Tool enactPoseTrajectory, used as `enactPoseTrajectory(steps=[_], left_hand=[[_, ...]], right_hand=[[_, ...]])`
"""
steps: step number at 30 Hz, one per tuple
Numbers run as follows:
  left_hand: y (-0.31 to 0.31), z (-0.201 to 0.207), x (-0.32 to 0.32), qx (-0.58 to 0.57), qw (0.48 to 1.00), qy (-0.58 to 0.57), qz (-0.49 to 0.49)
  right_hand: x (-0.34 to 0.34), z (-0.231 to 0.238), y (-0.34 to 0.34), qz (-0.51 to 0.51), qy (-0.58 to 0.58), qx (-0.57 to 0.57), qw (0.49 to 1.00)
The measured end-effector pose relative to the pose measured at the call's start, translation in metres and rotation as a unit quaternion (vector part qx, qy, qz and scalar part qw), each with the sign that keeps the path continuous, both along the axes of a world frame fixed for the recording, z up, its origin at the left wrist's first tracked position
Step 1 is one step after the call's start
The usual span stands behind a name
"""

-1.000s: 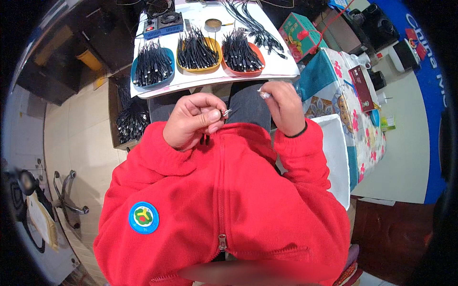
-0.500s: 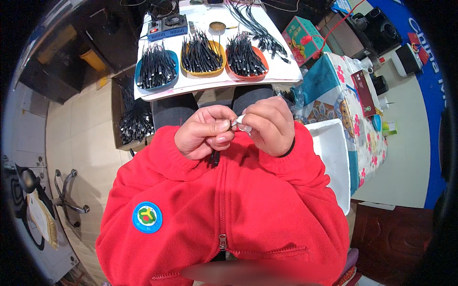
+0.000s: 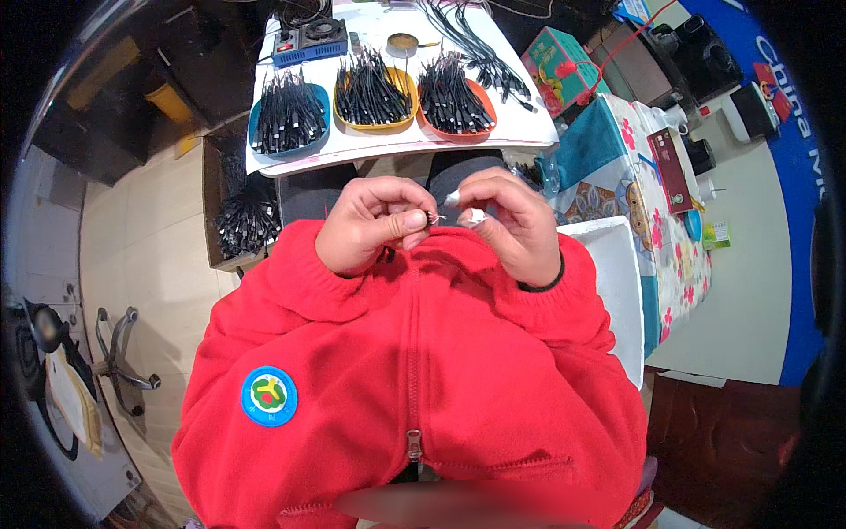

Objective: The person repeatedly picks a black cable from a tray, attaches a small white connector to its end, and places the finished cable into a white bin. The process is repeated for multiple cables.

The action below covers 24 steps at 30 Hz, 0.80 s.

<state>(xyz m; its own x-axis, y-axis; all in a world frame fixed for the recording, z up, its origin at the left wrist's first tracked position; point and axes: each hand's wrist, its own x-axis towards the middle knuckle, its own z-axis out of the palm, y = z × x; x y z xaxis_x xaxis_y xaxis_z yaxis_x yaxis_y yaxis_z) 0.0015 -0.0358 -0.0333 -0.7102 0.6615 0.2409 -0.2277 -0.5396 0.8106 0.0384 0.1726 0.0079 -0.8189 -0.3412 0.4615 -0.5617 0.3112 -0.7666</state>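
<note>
In front of my chest, my left hand [image 3: 377, 226] is closed, pinching a short black cable [image 3: 388, 254] between thumb and fingers. The cable's thin stripped wire ends [image 3: 437, 217] stick out past the fingertips toward the right. Most of the cable is hidden inside the hand. My right hand [image 3: 509, 220] is just to the right of these wires, its thumb and forefinger apart with nothing visible between them. White wrappings [image 3: 474, 217] cover the tips of that thumb and forefinger. Any contact between the right fingertips and the wires is too small to make out.
Blue [image 3: 317, 145], yellow [image 3: 379, 128] and orange [image 3: 467, 137] bowls full of short black cables stand on the white table [image 3: 520, 132]. Behind them are a small blue device [image 3: 308, 46], a round tin [image 3: 403, 40] and longer black cables [image 3: 480, 53]. A cardboard box [image 3: 214, 194] of cables is at left.
My right thumb and forefinger have spread apart and drawn back from the wires. My left hand keeps its pinch on the cable, shifted slightly left and up.
</note>
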Motion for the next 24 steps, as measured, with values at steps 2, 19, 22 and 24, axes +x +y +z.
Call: enactPoseTrajectory(steps=[2, 19, 22, 24], left_hand=[[0.001, -0.005, 0.0, 0.033, 0.994, -0.08, -0.063], [-0.005, 0.007, 0.008, -0.068, 0.996, 0.053, 0.02], [-0.008, 0.015, 0.012, -0.096, 0.982, 0.13, 0.102], [-0.011, 0.018, 0.012, -0.108, 0.981, 0.127, 0.1]], right_hand=[[-0.006, 0.001, 0.0, -0.008, 0.087, 0.006, 0.996], [0.001, -0.002, -0.03, -0.008, 0.125, -0.105, 0.987], [0.002, -0.009, -0.028, -0.005, 0.084, -0.129, 0.988], [0.002, -0.009, -0.023, -0.006, 0.029, -0.132, 0.991]])
